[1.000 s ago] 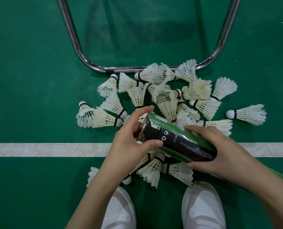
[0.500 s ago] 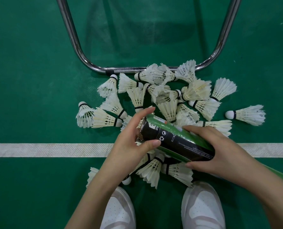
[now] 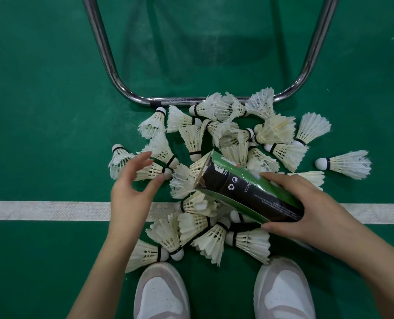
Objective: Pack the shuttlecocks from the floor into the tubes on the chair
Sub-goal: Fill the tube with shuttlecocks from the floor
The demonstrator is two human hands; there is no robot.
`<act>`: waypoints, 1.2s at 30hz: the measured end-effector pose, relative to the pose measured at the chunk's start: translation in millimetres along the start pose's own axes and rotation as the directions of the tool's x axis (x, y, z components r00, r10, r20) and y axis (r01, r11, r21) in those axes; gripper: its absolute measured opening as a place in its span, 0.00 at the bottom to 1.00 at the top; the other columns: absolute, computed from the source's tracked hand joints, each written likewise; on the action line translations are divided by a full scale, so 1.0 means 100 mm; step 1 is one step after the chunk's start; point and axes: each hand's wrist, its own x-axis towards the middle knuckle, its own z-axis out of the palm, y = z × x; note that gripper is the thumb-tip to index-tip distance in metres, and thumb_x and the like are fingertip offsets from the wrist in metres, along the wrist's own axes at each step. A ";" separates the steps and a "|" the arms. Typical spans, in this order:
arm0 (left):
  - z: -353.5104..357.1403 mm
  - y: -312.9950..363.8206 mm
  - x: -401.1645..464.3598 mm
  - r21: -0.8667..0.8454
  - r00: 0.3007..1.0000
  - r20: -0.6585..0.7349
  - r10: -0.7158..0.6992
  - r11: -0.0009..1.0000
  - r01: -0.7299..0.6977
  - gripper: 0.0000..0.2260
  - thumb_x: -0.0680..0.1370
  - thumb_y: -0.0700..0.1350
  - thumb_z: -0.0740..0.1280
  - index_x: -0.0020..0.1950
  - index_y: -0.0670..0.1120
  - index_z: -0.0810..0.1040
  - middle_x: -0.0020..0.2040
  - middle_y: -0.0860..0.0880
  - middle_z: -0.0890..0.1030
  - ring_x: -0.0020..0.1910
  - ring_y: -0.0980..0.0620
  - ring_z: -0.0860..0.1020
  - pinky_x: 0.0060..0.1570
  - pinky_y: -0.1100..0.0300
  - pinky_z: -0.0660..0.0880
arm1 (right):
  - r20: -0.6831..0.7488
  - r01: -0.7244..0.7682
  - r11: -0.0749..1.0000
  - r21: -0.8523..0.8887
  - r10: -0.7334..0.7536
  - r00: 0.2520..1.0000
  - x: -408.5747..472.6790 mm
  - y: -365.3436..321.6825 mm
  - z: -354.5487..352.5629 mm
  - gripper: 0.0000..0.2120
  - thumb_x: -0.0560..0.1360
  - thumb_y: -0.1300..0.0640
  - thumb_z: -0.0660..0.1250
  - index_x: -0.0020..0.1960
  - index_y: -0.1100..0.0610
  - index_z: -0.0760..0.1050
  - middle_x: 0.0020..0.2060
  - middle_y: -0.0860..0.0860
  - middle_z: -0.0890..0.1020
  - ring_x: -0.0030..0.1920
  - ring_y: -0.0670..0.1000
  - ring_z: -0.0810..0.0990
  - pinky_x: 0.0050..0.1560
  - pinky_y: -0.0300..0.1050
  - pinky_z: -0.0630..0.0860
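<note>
**Tube held over the shuttlecock pile**

The right hand (image 3: 306,212) grips a black-and-green tube (image 3: 249,192), its fingers (image 3: 281,178) curled round the tube's body. The tube lies tilted, its open mouth pointing up and left over the pile; what is inside cannot be made out. The left hand (image 3: 131,192) holds nothing, its fingers spread apart and lightly bent, reaching over a shuttlecock (image 3: 150,172) at the pile's left side. The shuttlecocks (image 3: 228,132) lie heaped on the green floor (image 3: 42,111), one (image 3: 345,164) apart to the right. A white line (image 3: 42,210) crosses the floor beneath the pile. A chrome chair frame (image 3: 104,49) rests at the pile's far edge. Two white shoes (image 3: 161,293) stand at the near edge.
</note>
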 end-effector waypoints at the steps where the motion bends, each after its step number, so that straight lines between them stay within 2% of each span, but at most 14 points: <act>1: -0.01 -0.05 0.02 0.019 0.999 -0.046 -0.004 1.000 0.005 0.18 0.74 0.45 0.71 0.61 0.57 0.73 0.57 0.59 0.76 0.59 0.60 0.72 0.64 0.61 0.65 | -0.005 -0.001 1.000 0.004 0.001 1.000 0.00 0.00 0.00 0.36 0.61 0.42 0.75 0.55 0.22 0.55 0.53 0.28 0.65 0.53 0.27 0.66 0.46 0.25 0.68; 6: 0.01 -0.24 0.12 0.100 0.991 -0.135 0.000 0.995 0.014 0.20 0.76 0.41 0.68 0.66 0.54 0.71 0.61 0.57 0.70 0.63 0.57 0.69 0.65 0.60 0.64 | -0.011 -0.004 1.000 0.027 0.004 1.000 0.00 0.00 0.01 0.36 0.61 0.43 0.76 0.55 0.22 0.56 0.53 0.29 0.67 0.55 0.28 0.66 0.48 0.22 0.67; 10: 0.05 -0.26 0.10 0.028 0.991 -0.118 -0.069 0.997 0.072 0.22 0.77 0.40 0.67 0.68 0.54 0.69 0.61 0.57 0.72 0.64 0.58 0.69 0.62 0.62 0.64 | -0.005 -0.001 1.000 0.021 0.001 1.000 0.01 -0.01 0.02 0.36 0.61 0.43 0.75 0.55 0.22 0.55 0.54 0.30 0.67 0.55 0.29 0.67 0.48 0.24 0.68; 13: 0.06 -0.24 0.06 0.017 0.988 -0.127 -0.088 0.996 0.091 0.20 0.77 0.41 0.67 0.66 0.53 0.69 0.57 0.53 0.74 0.58 0.55 0.73 0.57 0.61 0.67 | -0.001 0.000 1.000 0.011 0.000 1.000 0.01 -0.02 0.02 0.36 0.61 0.43 0.75 0.55 0.22 0.55 0.53 0.29 0.66 0.53 0.28 0.67 0.47 0.24 0.68; 17: 0.08 -0.21 0.03 -0.010 0.983 -0.148 -0.107 0.994 0.107 0.16 0.77 0.41 0.67 0.63 0.52 0.72 0.47 0.52 0.77 0.47 0.57 0.76 0.51 0.60 0.70 | 0.003 -0.004 1.000 -0.004 0.004 1.000 0.01 -0.03 0.02 0.36 0.61 0.42 0.75 0.55 0.22 0.54 0.53 0.30 0.66 0.51 0.35 0.70 0.46 0.29 0.68; 21: 0.10 -0.19 0.02 -0.033 0.978 -0.173 -0.114 0.993 0.110 0.13 0.76 0.41 0.69 0.58 0.52 0.74 0.44 0.50 0.81 0.46 0.55 0.79 0.51 0.58 0.75 | 0.007 -0.003 1.000 -0.009 0.003 1.000 0.01 -0.02 0.03 0.36 0.61 0.42 0.75 0.55 0.23 0.54 0.53 0.29 0.65 0.53 0.38 0.70 0.48 0.32 0.68; 25: 0.05 -0.06 0.02 -0.095 0.972 -0.221 -0.084 0.993 0.064 0.12 0.76 0.41 0.68 0.57 0.54 0.75 0.44 0.52 0.81 0.47 0.56 0.80 0.51 0.60 0.75 | 0.001 0.000 1.000 -0.012 0.000 1.000 0.01 -0.01 0.02 0.36 0.61 0.43 0.75 0.56 0.23 0.54 0.54 0.33 0.67 0.53 0.38 0.70 0.49 0.33 0.68; 30: -0.05 0.21 0.02 -0.220 0.962 -0.272 -0.022 0.975 -0.040 0.13 0.76 0.41 0.68 0.58 0.53 0.74 0.42 0.51 0.81 0.42 0.59 0.78 0.48 0.67 0.74 | -0.002 0.001 1.000 -0.011 -0.001 1.000 0.01 -0.01 0.02 0.36 0.61 0.43 0.75 0.55 0.23 0.55 0.54 0.36 0.68 0.53 0.40 0.71 0.51 0.35 0.70; 36: -0.06 0.49 -0.05 -0.353 0.988 -0.154 0.033 0.932 -0.086 0.14 0.76 0.39 0.68 0.57 0.54 0.73 0.35 0.55 0.82 0.39 0.61 0.78 0.43 0.72 0.72 | -0.010 0.012 1.000 -0.016 -0.012 1.000 0.01 0.00 0.02 0.36 0.60 0.41 0.75 0.55 0.22 0.54 0.52 0.31 0.67 0.53 0.36 0.69 0.48 0.29 0.68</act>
